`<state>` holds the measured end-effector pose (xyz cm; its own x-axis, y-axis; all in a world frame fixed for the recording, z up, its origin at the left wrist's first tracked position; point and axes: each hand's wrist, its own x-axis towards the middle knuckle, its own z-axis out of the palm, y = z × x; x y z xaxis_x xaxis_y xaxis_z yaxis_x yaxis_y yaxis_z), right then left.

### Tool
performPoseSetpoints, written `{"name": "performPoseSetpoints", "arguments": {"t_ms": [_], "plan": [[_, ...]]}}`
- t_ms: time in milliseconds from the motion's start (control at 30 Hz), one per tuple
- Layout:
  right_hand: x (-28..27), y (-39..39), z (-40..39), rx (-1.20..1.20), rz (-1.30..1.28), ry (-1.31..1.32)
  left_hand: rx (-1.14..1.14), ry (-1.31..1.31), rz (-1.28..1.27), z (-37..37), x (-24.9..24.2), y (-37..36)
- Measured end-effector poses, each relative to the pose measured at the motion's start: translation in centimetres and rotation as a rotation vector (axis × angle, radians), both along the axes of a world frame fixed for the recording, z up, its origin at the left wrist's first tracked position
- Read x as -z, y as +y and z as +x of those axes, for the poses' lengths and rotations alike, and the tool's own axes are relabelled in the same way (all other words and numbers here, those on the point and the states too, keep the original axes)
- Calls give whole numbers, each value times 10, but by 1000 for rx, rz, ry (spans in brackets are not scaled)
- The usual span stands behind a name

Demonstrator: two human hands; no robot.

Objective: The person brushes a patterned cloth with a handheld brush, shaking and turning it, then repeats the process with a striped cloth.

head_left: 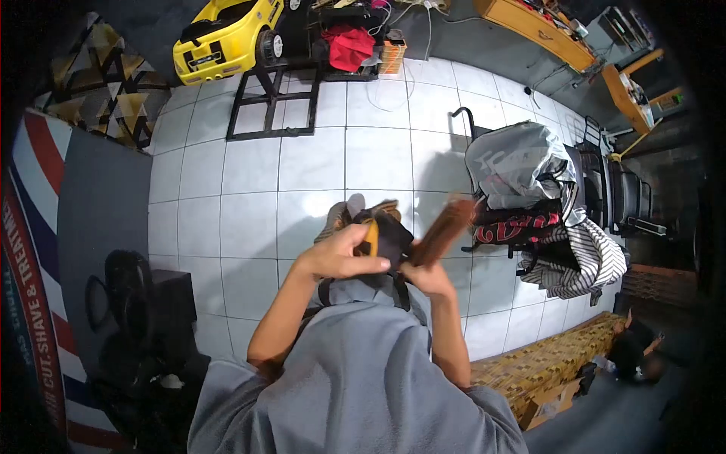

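Two hands work close together: your left hand [344,253] pinches a black-and-orange pouch [382,234], your right hand [425,276] grips a long brown wooden brush [446,227]. Clothes-piled black chair [529,197] stands near on the right; white tiled floor [249,204] lies open ahead.

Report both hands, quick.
Left hand: closed on a dark pouch with an orange edge.
Right hand: closed, holding a brown brush.

Strong fisheye bends the view; corners fall to black vignette; overhead light leaves soft glare on the white floor tiles [249,219] near the centre; the brown object [445,231] is motion-blurred; left and right edges are dim and murky.
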<state>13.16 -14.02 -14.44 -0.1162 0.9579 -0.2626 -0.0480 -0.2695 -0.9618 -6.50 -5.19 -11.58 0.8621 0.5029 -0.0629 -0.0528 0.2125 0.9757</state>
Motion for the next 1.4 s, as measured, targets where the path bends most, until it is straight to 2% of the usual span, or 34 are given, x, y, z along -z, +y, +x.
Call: {"name": "performPoseSetpoints", "arguments": {"t_ms": [33,100,133,200,267,300,333,400,467,567,667,733,800,867,933,1000,1033,1133,1167,1267,1300,1400], "plan": [[2,-6,-3,-26,-105,-77,45,121,96,-2,0,2],[23,-3,-7,-2,-68,-286,141,367,282,-13,-2,9],[23,-1,-6,80,-58,-233,194,490,377,-18,-4,10],[23,3,0,239,-37,-126,64,597,391,-32,-9,10],[6,5,21,207,72,-199,-45,618,498,-48,14,12],[16,6,30,253,180,-238,-152,604,586,-51,24,10],[26,5,38,300,287,-276,-248,727,598,-54,33,12],[13,3,53,357,286,-413,-443,970,612,-59,48,22],[-8,7,54,409,300,-462,-534,915,795,-73,57,33],[-23,6,51,448,300,-360,-759,712,753,-67,62,32],[-9,3,62,340,501,-640,-1011,563,769,-53,61,37],[-7,6,62,359,615,-848,-1169,505,781,-42,58,42],[-15,6,54,436,425,-724,-1242,599,788,-34,49,45],[-24,9,50,474,415,-717,-1335,628,842,-26,42,52],[-30,8,49,499,371,-666,-1382,556,921,-23,38,60],[-40,11,47,500,432,-732,-1406,438,1036,-22,39,71],[-44,12,47,501,460,-765,-1371,437,999,-23,31,72],[-52,14,50,532,427,-733,-1293,363,1120,-26,30,86],[-43,15,58,580,546,-746,-1189,354,1236,-32,32,91],[-37,13,73,626,561,-679,-842,309,1191,-45,33,88],[-26,12,82,690,613,-762,-644,441,1083,-56,32,82],[-13,-5,89,551,536,-870,-439,425,1110,-65,39,62]]}}
